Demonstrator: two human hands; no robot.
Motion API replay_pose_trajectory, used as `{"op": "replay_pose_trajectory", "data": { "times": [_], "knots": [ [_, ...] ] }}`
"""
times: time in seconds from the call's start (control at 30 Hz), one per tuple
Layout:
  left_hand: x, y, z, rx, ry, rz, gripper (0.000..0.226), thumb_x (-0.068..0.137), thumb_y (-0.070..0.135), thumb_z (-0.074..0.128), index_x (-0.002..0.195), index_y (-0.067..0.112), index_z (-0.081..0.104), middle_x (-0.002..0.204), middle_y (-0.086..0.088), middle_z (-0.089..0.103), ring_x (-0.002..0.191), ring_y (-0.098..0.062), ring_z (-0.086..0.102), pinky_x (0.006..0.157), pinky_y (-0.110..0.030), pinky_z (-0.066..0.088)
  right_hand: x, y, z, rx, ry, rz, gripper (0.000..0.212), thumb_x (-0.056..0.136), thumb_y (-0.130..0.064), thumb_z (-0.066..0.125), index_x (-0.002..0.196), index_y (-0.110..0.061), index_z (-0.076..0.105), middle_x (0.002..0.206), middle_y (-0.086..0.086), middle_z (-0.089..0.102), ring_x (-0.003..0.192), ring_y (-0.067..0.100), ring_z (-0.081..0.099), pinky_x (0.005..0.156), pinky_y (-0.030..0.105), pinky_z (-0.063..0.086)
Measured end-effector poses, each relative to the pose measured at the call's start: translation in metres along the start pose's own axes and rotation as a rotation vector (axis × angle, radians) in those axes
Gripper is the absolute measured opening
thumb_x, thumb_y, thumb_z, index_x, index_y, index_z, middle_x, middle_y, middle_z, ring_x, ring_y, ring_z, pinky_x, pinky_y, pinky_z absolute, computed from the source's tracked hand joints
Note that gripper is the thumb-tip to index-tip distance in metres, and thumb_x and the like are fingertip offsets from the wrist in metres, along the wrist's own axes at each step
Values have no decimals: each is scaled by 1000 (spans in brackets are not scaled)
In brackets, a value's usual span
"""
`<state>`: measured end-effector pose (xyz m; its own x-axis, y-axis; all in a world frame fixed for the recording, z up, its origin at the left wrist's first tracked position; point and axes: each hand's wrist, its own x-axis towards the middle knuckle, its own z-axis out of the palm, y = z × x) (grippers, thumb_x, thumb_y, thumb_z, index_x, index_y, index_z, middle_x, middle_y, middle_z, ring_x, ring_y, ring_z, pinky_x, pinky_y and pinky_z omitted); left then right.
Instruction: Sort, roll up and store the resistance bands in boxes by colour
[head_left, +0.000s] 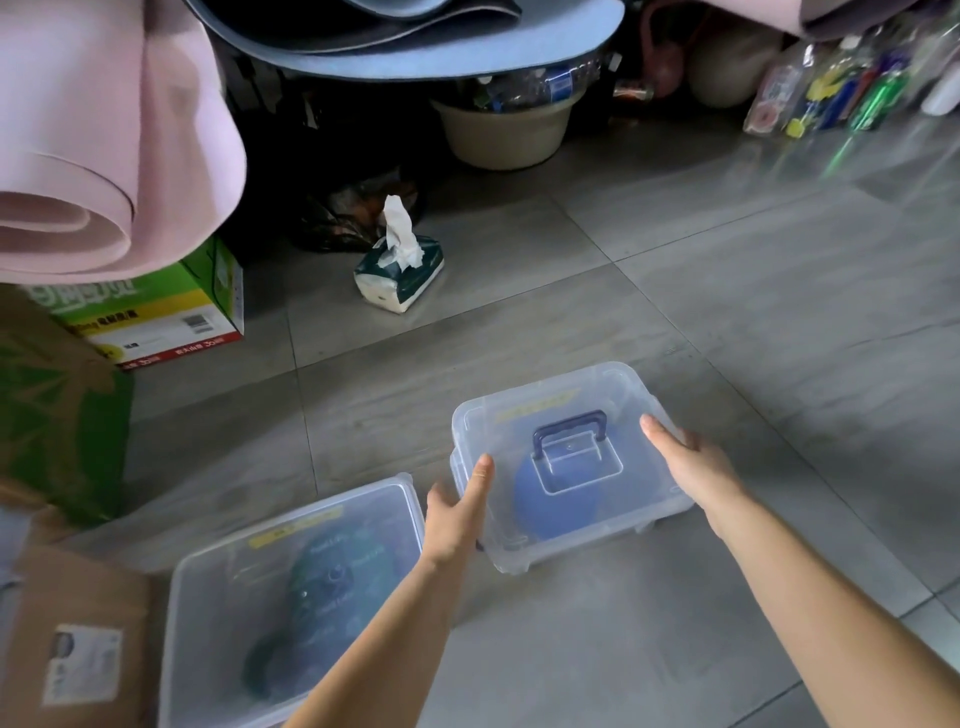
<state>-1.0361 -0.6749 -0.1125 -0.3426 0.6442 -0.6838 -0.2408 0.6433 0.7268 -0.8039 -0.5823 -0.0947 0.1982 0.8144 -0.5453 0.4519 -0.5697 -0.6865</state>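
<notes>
Clear lidded box (571, 375) is sitting on the floor (727, 312) with the rolled blue band (524, 496) inside. Second box (208, 571) just beside it is holding the dark green band (317, 597). Judging it light, thin-walled and slick, likely flexing if squeezed, so I'm favouring both side walls or the blue handle (570, 431). Left hand (457, 514) is pressing the left edge, fingers straight. Right hand (696, 467) is resting its thumb on the lid, fingers dropping over the right edge. Can't tell their curl.
</notes>
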Motion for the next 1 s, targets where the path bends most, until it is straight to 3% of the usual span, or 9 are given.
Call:
{"op": "replay_pose_trajectory", "data": {
  "times": [0.1,0.2,0.33,0.43,0.5,0.57,0.63,0.77,1.0],
  "knots": [
    [-1,2,1,-45,-33,-72,78,59,75,68,95,6,60,87,-5,70,75,-24,68,71,-34,58,3,1,-1,61,-47,122,77,73,-71,58,126,-14,50,122,4,55,112,27,53,94,38,44],
    [-6,5,5,-47,144,74,49,74,54,70,82,11,50,71,-1,52,59,-18,51,57,-28,46,-1,1,2,-38,162,-42,51,78,-60,61,85,-10,54,86,6,56,90,29,54,76,35,42],
    [-10,3,7,137,294,379,41,81,40,68,94,12,42,82,-2,53,72,-22,50,68,-36,45,-11,1,6,-203,338,-260,50,82,-59,57,93,-11,64,90,9,68,90,34,61,72,35,47],
    [-14,2,10,202,277,430,40,89,36,58,116,9,47,113,-11,59,99,-28,57,82,-35,46,-11,4,4,-212,301,-344,55,81,-61,49,99,-11,66,90,9,69,90,33,61,68,32,44],
    [-17,3,15,207,256,435,47,93,34,51,135,11,42,135,-4,52,122,-24,50,98,-29,39,-12,6,1,-190,265,-372,47,87,-53,51,108,-14,66,91,7,68,89,30,60,68,28,40],
    [-22,6,19,185,273,453,50,97,28,46,143,15,35,141,3,46,129,-17,43,97,-17,30,-14,8,-1,-169,239,-384,39,90,-47,52,107,-15,66,80,3,65,80,26,57,61,27,37],
    [-21,7,22,187,291,478,48,98,26,43,145,18,34,143,4,45,130,-15,42,99,-18,31,-16,10,0,-166,248,-403,40,90,-48,51,105,-15,67,71,-1,62,73,23,53,58,23,38],
    [-16,8,25,191,322,459,46,99,22,41,144,17,35,145,3,44,134,-15,39,110,-28,30,-15,9,4,-282,296,-418,49,94,-45,48,130,-13,56,112,12,68,103,31,60,81,31,45],
    [-14,7,23,322,237,481,50,101,25,35,149,17,22,152,2,31,139,-16,30,109,-24,25,-22,4,2,-486,255,-385,51,98,-43,35,141,-17,42,128,12,60,118,38,51,87,39,45]
  ]
}}
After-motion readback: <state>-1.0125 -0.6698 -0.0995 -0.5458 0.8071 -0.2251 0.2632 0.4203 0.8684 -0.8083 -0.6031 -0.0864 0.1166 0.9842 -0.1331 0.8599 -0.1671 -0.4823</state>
